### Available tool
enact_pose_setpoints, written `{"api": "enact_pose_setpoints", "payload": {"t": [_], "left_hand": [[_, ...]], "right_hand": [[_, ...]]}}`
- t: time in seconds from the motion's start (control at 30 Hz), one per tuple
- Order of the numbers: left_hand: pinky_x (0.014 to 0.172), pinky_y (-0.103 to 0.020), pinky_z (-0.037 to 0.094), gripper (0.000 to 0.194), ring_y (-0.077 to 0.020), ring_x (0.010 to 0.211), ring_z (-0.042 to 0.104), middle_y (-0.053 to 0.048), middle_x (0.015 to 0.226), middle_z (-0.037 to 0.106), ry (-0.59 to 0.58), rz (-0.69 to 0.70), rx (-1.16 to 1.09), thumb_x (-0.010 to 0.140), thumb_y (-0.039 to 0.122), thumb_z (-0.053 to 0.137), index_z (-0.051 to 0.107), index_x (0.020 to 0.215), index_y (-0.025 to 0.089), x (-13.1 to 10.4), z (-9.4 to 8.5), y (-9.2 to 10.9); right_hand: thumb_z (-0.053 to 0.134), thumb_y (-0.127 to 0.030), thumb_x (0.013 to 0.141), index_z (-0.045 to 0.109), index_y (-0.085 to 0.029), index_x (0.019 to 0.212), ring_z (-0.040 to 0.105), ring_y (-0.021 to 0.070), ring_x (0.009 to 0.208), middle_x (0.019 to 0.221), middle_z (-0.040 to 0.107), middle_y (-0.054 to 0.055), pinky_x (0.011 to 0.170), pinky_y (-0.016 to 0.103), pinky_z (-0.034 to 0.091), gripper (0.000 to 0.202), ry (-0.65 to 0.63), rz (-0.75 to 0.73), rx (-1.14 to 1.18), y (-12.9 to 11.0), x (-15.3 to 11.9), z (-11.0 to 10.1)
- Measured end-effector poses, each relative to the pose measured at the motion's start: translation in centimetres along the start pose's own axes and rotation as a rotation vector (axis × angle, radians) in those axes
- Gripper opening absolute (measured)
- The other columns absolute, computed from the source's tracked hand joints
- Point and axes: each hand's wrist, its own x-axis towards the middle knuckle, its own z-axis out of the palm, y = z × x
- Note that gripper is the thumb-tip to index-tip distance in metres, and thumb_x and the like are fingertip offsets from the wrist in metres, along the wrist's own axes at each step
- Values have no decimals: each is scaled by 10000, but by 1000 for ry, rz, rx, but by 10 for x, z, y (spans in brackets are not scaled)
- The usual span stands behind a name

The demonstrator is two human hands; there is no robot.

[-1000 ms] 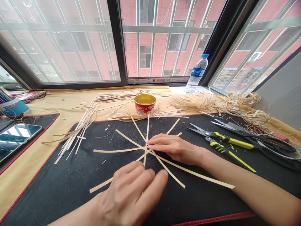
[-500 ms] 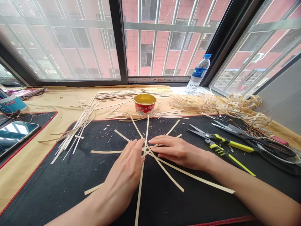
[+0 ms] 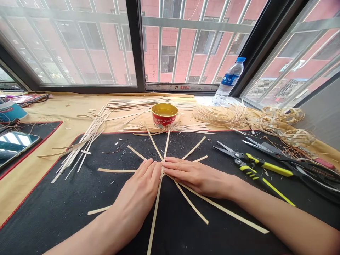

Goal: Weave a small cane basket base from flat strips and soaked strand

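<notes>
Several thin, flat bamboo strips point(image 3: 193, 203) cross at one centre and fan out like spokes over the black mat point(image 3: 66, 212). My left hand point(image 3: 142, 191) lies over the left side of the crossing, its fingers together and bent at the centre. From the right, my right hand point(image 3: 191, 175) reaches in with its fingers pressed together on the same crossing. The two hands' fingertips meet there and cover most of it. Both thumbs are largely hidden, so the exact hold on the strips cannot be seen.
Beyond the crossing stands a red and gold tin point(image 3: 164, 116). Pruning shears point(image 3: 247, 159) and black-handled scissors point(image 3: 292, 161) lie to the right. Loose strips point(image 3: 82, 141), coiled strips point(image 3: 221, 115), a water bottle point(image 3: 228, 83) and a phone point(image 3: 17, 147) surround the work.
My right hand has moved left and its fingers have come together onto the crossing, meeting my left fingers. My left hand has shifted slightly left. The view has tilted a little.
</notes>
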Motion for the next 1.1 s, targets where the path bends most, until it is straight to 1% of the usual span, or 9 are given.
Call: {"api": "enact_pose_setpoints", "payload": {"t": [0.1, 0.2, 0.27, 0.43, 0.57, 0.7, 0.83, 0.97, 1.1], "left_hand": [[995, -423, 493, 312, -275, 1048, 664, -138, 1013, 694, 3, 31, 29, 859, 35, 328, 543, 1067, 121, 0, -1, -2], [953, -429, 525, 314, -309, 1130, 621, -190, 1132, 663, -1, 44, 42, 891, 77, 342, 518, 1150, 77, -2, -1, -4], [928, -425, 544, 323, -320, 1164, 598, -206, 1191, 639, -16, 43, 20, 904, 106, 374, 493, 1200, 62, -3, -1, -6], [920, -414, 554, 292, -318, 1125, 623, -200, 1164, 656, -13, 63, 8, 908, 115, 405, 521, 1165, 43, -1, -5, -6], [938, -407, 548, 309, -308, 1145, 612, -203, 1192, 647, -68, 66, 65, 910, 89, 375, 558, 1153, 34, 0, -5, -7], [960, -407, 532, 332, -320, 1151, 606, -217, 1211, 638, -115, 122, 164, 892, 92, 409, 598, 1153, 14, -2, -5, -7], [950, -408, 536, 336, -332, 1131, 615, -229, 1190, 646, -86, 168, 202, 860, 70, 422, 644, 1103, 2, -2, -6, -8], [936, -405, 547, 366, -318, 1107, 634, -223, 1160, 663, -69, 156, 201, 878, 40, 351, 665, 1063, 6, -1, -6, -7], [935, -418, 549, 372, -306, 1083, 649, -199, 1112, 684, -20, 112, 147, 912, 57, 317, 662, 1046, 18, 0, -5, -6]], "right_hand": [[366, -113, 987, 475, -41, 1349, 303, 190, 1402, 1399, 506, 191, 1128, 373, 353, 385, -6, 3, 0, 0, 0, 0], [375, -106, 983, 466, -56, 1360, 293, 181, 1408, 1401, 510, 180, 1140, 375, 333, 391, -14, -3, 14, 0, 1, 1], [377, -108, 982, 486, -50, 1345, 295, 188, 1409, 1390, 522, 183, 1141, 372, 330, 383, -9, -2, 23, 1, 0, 1], [380, -124, 986, 512, -54, 1329, 315, 197, 1403, 1381, 531, 181, 1128, 355, 349, 374, 17, 14, 53, 2, -2, 2], [382, -131, 986, 517, -57, 1326, 339, 192, 1393, 1363, 549, 174, 1120, 343, 362, 372, 29, 12, 65, 2, -3, 2], [376, -136, 989, 523, -69, 1321, 351, 190, 1387, 1350, 556, 170, 1117, 342, 365, 370, 30, 21, 58, 2, -2, 1], [374, -135, 989, 534, -64, 1312, 361, 194, 1382, 1347, 556, 173, 1121, 342, 358, 368, 27, 20, 66, 2, -1, 1], [365, -147, 991, 535, -49, 1313, 366, 212, 1380, 1361, 537, 194, 1124, 353, 351, 377, 10, 14, 81, 3, -1, 2], [351, -163, 999, 511, -76, 1344, 362, 213, 1382, 1417, 482, 195, 1121, 360, 352, 390, -17, 37, 62, 3, -1, 2]]}}
